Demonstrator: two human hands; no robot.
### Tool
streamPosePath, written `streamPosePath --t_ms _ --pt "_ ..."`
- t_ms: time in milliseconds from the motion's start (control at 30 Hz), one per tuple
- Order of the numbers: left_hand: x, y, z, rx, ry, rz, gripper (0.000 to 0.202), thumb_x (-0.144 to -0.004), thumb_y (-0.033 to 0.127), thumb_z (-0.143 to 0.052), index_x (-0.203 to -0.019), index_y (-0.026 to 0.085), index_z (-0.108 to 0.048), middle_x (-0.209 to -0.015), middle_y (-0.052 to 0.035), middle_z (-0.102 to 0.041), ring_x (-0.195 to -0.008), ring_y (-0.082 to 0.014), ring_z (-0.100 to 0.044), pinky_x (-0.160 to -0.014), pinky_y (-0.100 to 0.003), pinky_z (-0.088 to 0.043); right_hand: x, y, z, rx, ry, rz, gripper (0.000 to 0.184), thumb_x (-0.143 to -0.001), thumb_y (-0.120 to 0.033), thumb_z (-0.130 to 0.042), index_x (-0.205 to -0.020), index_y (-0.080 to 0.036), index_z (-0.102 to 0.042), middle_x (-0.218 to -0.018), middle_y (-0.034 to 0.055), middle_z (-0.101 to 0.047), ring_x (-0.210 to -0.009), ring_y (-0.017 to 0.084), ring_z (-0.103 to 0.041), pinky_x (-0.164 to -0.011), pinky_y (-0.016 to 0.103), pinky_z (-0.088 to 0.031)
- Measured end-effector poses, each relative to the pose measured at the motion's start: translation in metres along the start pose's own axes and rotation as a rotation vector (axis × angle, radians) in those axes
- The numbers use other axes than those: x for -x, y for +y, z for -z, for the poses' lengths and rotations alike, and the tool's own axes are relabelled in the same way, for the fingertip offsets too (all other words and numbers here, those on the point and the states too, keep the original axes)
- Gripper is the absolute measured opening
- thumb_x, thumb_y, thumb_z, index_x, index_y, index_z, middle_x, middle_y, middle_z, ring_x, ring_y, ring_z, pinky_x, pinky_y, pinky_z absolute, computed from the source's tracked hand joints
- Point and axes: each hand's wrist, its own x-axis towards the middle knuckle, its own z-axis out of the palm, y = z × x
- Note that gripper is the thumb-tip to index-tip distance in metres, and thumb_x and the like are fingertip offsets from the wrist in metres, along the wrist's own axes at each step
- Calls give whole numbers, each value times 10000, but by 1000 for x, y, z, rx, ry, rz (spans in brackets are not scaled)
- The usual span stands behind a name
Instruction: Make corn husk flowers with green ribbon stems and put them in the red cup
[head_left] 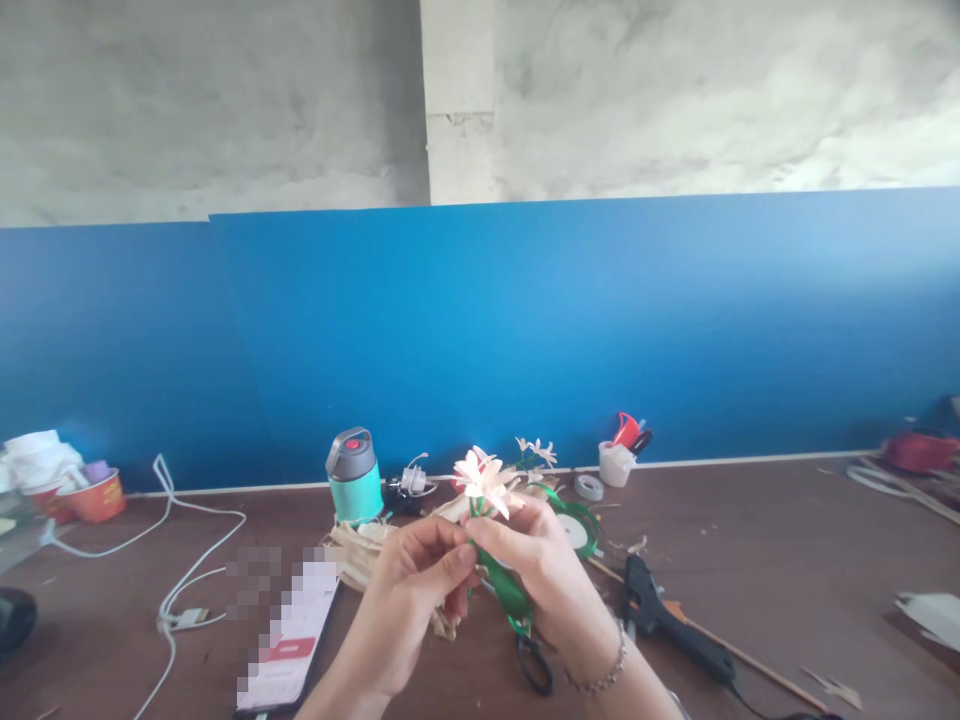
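A white artificial flower (487, 482) with several petals stands upright between my hands, above the middle of the table. My right hand (538, 560) is closed round its green stems just under the petals. My left hand (420, 585) pinches at the stems from the left, thumb against forefinger; the exact spot is hidden by the fingertips. A strip of green ribbon (511, 598) shows below my right palm. Under it, scissors (534, 665) with dark handles lie on the table. Behind my right hand is a spool of green ribbon (576, 532).
A black glue gun (675, 630) and a thin stick (757, 665) lie at right. Pale dried husks (356, 550), a phone (292, 640) and a turquoise bottle (358, 485) are at left. White cables (169, 580) cross the left side. A white cup (616, 463) stands by the blue partition (525, 330).
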Motion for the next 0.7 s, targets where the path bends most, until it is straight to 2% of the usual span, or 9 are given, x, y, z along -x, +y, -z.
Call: streamPosePath --t_ms 233,467,600,700 --pt "-2 3 1 16 29 -4 278 -656 358 -757 -617 133 -599 -486 37 -548 -377 -34 -420 -380 -158 -324 -1 -2 6 74 17 -9 212 -668 -334 -732 -669 -155 -619 -580 -10 -560 -502 112 -508 -490 238 -396" --pt "-1 2 1 33 71 -6 281 -628 356 -774 -605 135 -601 -494 28 -569 -367 -36 -426 -367 -158 -317 -4 -1 8 134 95 56 303 -631 -337 -763 -540 -149 -543 -497 -54 -454 -446 57 -337 -433 204 -243" --pt "-1 1 1 42 72 5 268 -628 342 -775 -615 136 -604 -512 18 -588 -369 -36 -432 -368 -158 -316 -3 0 7 88 68 38 265 -639 -311 -757 -567 -154 -556 -535 -32 -515 -474 80 -418 -456 213 -298" --pt "-1 2 1 49 52 14 267 -631 338 -774 -611 135 -603 -510 17 -590 -369 -36 -433 -370 -157 -320 -2 -1 8 58 14 17 161 -673 -266 -728 -703 -162 -610 -628 -11 -574 -546 115 -510 -514 232 -379"
